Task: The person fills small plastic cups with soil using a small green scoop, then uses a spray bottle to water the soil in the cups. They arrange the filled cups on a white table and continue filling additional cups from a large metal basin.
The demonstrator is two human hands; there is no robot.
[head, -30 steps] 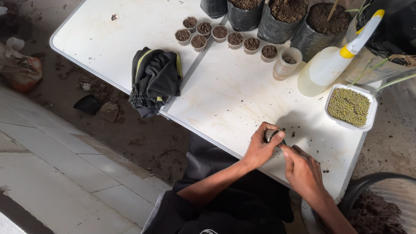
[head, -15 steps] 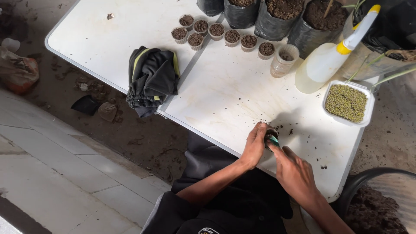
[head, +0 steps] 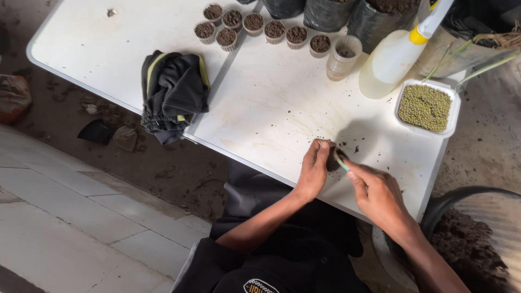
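My left hand (head: 313, 169) grips a small dark pot of soil (head: 331, 159) on the white table (head: 271, 103), near its front edge. My right hand (head: 377, 191) holds a thin pale-green stick (head: 342, 161) with its tip at the pot's top. Loose crumbs of soil lie on the table around the pot. A white tray of green seeds (head: 426, 107) sits to the right, further back.
A row of small soil-filled cups (head: 255, 27) stands at the back, with a clear plastic cup (head: 343, 56) and a spray bottle (head: 399, 51) beside black grow bags (head: 380, 13). A dark folded garment (head: 173, 93) lies left. A tub of soil (head: 472, 244) stands at lower right.
Both hands with the pot have shifted slightly toward the table's front edge. The right hand now pokes the stick into the pot's top.
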